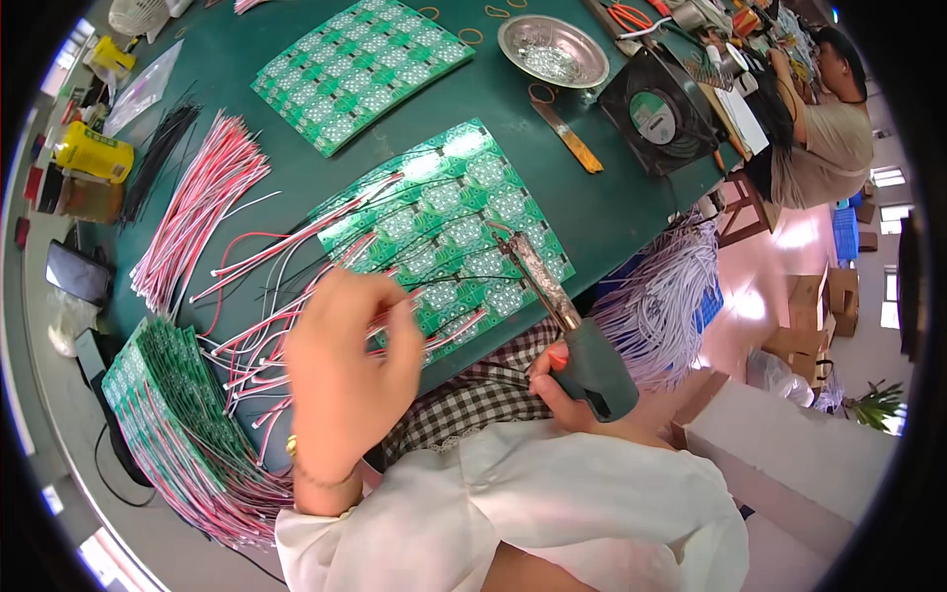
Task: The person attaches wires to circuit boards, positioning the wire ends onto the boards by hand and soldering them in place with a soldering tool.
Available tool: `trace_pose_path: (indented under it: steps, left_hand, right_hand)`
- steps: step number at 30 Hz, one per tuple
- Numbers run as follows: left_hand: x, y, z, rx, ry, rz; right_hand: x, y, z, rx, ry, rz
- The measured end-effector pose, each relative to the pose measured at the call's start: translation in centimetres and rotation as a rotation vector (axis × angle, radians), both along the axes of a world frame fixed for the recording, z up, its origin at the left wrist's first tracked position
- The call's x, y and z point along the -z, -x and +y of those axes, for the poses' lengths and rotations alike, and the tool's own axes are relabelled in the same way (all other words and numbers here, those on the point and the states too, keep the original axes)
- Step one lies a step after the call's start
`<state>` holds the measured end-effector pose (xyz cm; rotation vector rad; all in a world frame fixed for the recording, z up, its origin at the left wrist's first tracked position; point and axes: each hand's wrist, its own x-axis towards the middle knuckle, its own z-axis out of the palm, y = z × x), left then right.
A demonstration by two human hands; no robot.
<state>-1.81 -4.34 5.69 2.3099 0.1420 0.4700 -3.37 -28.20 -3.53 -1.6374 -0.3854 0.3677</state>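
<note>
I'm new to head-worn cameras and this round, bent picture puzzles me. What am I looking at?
There is no machine arm here, only a person's bare hands. The single picture comes from a wide fisheye camera on that person's head, looking down, so straight edges curve.

The right hand grips what looks like a soldering gun, its metal end over a green circuit board sheet. The left hand is blurred above loose red and white wires; I can't tell whether it holds one.

On the dark green table also lie a second board sheet, a wire bundle, a metal bowl and a black fan. Another person sits at far right.
</note>
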Motion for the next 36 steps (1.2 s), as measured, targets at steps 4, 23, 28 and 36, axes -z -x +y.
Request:
trace_pose_path:
  steps: [4, 23, 28, 36]
  left_hand:
    - [2.8, -0.6, -1.4, 0.036, -0.027, 0.12]
    - [5.7, -2.2, -2.8, 0.009, 0.083, 0.254]
    - [5.8, -2.6, -2.8, -0.052, 0.055, 0.266]
    - [5.8, -2.7, -2.7, -0.055, 0.062, 0.303]
  right_hand:
    - [-1.6, -0.5, -0.6, -0.064, 0.209, -0.092]
    - [0.4, -0.9, -1.1, 0.087, -0.185, 0.066]
    - [-0.1, -0.7, -1.4, 0.09, -0.102, 0.12]
    - [-3.0, -3.0, -3.4, -0.282, 0.198, 0.067]
